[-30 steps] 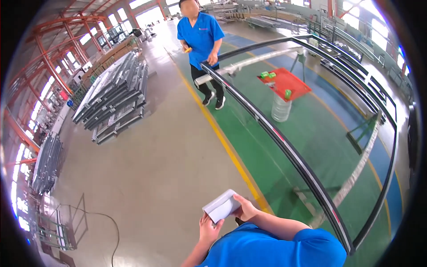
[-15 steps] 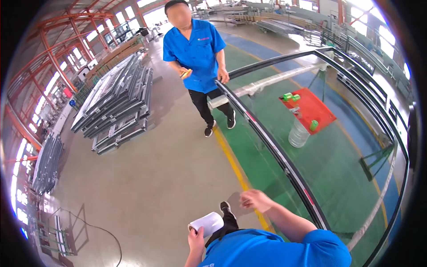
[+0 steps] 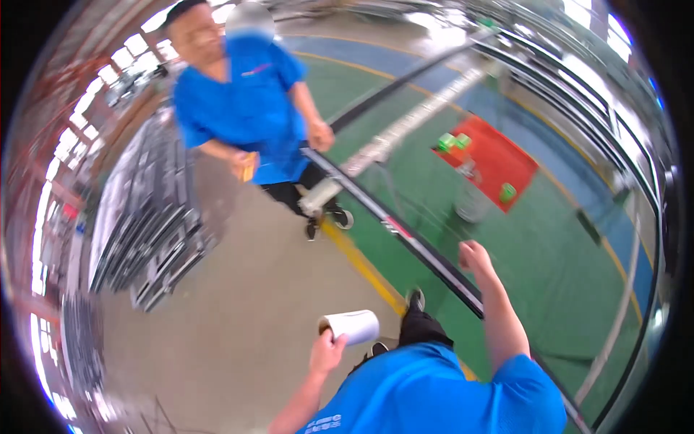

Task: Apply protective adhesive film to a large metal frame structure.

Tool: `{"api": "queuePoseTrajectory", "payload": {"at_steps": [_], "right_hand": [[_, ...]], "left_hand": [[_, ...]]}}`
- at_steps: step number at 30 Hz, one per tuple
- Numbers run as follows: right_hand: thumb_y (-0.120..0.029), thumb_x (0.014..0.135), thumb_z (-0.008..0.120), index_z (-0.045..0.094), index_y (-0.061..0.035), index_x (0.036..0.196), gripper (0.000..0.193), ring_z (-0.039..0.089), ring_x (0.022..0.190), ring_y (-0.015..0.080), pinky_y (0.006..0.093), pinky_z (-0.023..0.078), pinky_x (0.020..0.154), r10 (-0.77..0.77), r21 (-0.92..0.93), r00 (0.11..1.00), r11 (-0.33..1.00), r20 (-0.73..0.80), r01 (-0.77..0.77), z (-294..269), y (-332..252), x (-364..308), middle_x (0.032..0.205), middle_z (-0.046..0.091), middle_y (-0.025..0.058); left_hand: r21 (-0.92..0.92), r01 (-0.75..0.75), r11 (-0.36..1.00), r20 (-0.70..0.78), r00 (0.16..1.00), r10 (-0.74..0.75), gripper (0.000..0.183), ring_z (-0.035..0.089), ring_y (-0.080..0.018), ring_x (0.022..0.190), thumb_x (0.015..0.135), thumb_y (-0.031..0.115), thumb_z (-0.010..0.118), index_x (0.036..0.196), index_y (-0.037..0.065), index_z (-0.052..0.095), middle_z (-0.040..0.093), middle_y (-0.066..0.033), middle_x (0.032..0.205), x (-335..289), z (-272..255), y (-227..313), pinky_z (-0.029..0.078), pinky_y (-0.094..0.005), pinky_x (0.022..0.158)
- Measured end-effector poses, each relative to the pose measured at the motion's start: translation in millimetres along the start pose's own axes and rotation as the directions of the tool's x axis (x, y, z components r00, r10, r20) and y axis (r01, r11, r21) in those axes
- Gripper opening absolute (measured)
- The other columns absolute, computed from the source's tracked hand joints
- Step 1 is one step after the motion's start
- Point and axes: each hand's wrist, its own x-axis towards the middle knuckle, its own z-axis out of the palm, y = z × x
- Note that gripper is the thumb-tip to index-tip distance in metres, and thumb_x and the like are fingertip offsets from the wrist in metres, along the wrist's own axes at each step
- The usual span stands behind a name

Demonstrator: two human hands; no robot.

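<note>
My left hand point(image 3: 329, 352) is closed round one end of a white roll point(image 3: 356, 328), which looks like tape or film on a core. On the other side of my body, my right hand point(image 3: 473, 257) reaches forward beside the long dark metal frame point(image 3: 434, 262). Its fingers look curled but are blurred, and I cannot make out anything in them. A co-worker in a blue shirt point(image 3: 249, 108) stands at the frame's far left corner. One of that person's hands rests near the corner; the other holds a small yellow-orange object point(image 3: 248, 166).
A wrapped support bar point(image 3: 405, 130) runs under the frame. Inside it, a red board point(image 3: 499, 160) carries green rolls point(image 3: 455, 141), above a clear container point(image 3: 471, 202). Stacked metal frames point(image 3: 148, 217) stand at left. A yellow line point(image 3: 361, 266) divides grey and green floor.
I have stepped forward, and the co-worker looks closer and further left. My right hand has moved ahead and to the right. The white roll stays in my left hand, held further forward.
</note>
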Motion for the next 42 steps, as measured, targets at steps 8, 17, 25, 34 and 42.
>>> {"api": "queuePoseTrajectory", "payload": {"at_steps": [8, 17, 25, 34, 42], "right_hand": [[-0.03, 0.084, 0.059, 0.065, -0.0051, 0.108, 0.035, 0.064, 0.099, 0.0333, 0.04, 0.049, 0.09, -0.019, -0.351, 0.958, 0.932, -0.285, -0.086, -10.8, 5.0, 262.3, 0.101, 0.069, 0.0172], [-0.03, 0.087, 0.057, 0.049, -0.022, 0.137, 0.052, 0.051, 0.12, 0.0432, 0.0473, 0.041, 0.104, 0.059, -0.501, 0.899, 0.814, -0.435, -0.296, 3.1, 19.6, 478.7, 0.143, 0.035, 0.0208], [-0.03, 0.091, 0.05, 0.052, -0.0283, 0.134, 0.043, 0.043, 0.126, 0.0405, 0.0503, 0.046, 0.098, 0.252, -0.57, 0.838, 0.635, -0.484, -0.521, 1.6, 18.4, 554.6, 0.146, 0.033, 0.0135], [-0.035, 0.085, 0.054, 0.067, -0.0159, 0.113, 0.036, 0.066, 0.097, 0.038, 0.0496, 0.05, 0.085, 0.047, -0.48, 0.83, 0.797, -0.557, -0.367, -13.6, 38.7, 570.3, 0.102, 0.069, 0.0201], [-0.014, 0.086, 0.058, 0.046, -0.0096, 0.129, 0.045, 0.061, 0.079, 0.0181, 0.0258, 0.05, 0.061, -0.021, 0.801, 0.999, 0.597, -0.049, 0.052, 23.7, -62.9, 350.1, 0.094, 0.059, 0.0066]], "left_hand": [[-0.006, 0.044, 0.999, 0.057, 0.997, -0.043, 0.04, 0.067, -0.0282, 0.094, 0.09, 0.031, 0.061, 0.115, 0.001, 0.062, 0.07, -0.0176, 0.1, 134.7, 16.4, 58.0, 0.051, -0.0385, 0.082], [0.196, 0.304, 0.932, 0.169, 0.926, -0.337, 0.039, 0.069, -0.0294, 0.091, 0.087, 0.032, 0.064, 0.111, 0.001, 0.064, 0.07, -0.0189, 0.097, 221.9, 26.0, 94.2, 0.052, -0.0386, 0.081], [0.25, 0.422, 0.871, 0.177, 0.865, -0.47, 0.045, 0.063, -0.0369, 0.106, 0.09, 0.031, 0.063, 0.12, -0.001, 0.059, 0.066, -0.0251, 0.11, 232.8, 21.5, 58.7, 0.048, -0.0426, 0.089], [0.247, 0.393, 0.886, 0.124, 0.894, -0.431, 0.042, 0.065, -0.037, 0.102, 0.089, 0.03, 0.062, 0.119, 0.0, 0.059, 0.067, -0.0249, 0.105, 231.2, 11.9, 62.8, 0.05, -0.0429, 0.086], [0.041, 0.322, 0.946, 0.107, 0.94, -0.325, 0.041, 0.066, -0.0312, 0.095, 0.089, 0.031, 0.063, 0.115, -0.001, 0.061, 0.068, -0.0205, 0.103, 217.6, -1.6, 73.5, 0.051, -0.04, 0.083]]}}
